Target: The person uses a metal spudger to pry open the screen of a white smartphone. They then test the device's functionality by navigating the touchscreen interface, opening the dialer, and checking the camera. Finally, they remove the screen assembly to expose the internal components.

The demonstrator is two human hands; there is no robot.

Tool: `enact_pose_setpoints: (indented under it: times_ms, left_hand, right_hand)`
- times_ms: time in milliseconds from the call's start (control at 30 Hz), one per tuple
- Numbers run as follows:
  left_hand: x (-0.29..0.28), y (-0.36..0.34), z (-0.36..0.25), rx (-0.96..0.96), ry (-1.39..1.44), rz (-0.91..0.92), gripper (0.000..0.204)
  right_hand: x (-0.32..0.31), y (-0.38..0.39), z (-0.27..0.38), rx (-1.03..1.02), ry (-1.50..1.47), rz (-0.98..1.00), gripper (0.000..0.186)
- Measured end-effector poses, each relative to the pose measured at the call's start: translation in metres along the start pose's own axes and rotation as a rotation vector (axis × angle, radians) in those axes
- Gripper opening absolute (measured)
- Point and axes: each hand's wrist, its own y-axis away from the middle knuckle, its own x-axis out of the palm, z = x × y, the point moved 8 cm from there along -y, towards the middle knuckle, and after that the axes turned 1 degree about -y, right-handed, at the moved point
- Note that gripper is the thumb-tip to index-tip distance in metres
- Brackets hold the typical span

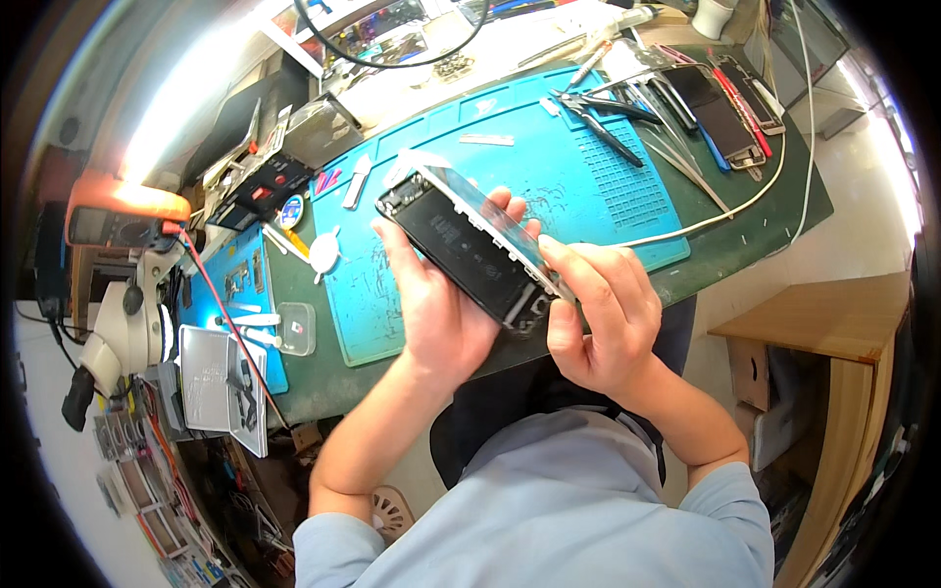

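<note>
An opened phone (461, 255) is tilted above the blue work mat (363, 323), its dark inside facing up and its screen part (490, 211) lifted along the far long side. My left hand (431, 314) cradles the phone, thumb along the near edge, fingertips showing beyond the far edge. My right hand (603, 309) is closed at the lower right end, its forefinger and thumb at the edge of the screen part. Pliers (598, 127) and small strips lie on the mat behind.
A multimeter (123, 216), a microscope (123, 353), a smaller blue mat (211, 284) and a metal case (201, 382) are at the left. Tweezers (671, 162) and phones (716, 118) lie at the back right on the green table (765, 196). A wooden cabinet (804, 314) stands at the right.
</note>
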Motion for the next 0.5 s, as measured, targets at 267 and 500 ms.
enact_pose_setpoints:
  times_ms: [267,500]
  left_hand:
    - [-0.012,0.037,-0.003,0.178,-0.149,-0.086,0.076]
    - [-0.011,0.054,-0.024,0.119,-0.428,-0.091,0.072]
  right_hand:
    - [-0.006,-0.005,-0.003,-0.009,-0.066,0.073,0.026]
    - [-0.005,0.001,-0.013,0.031,-0.1,0.064,0.026]
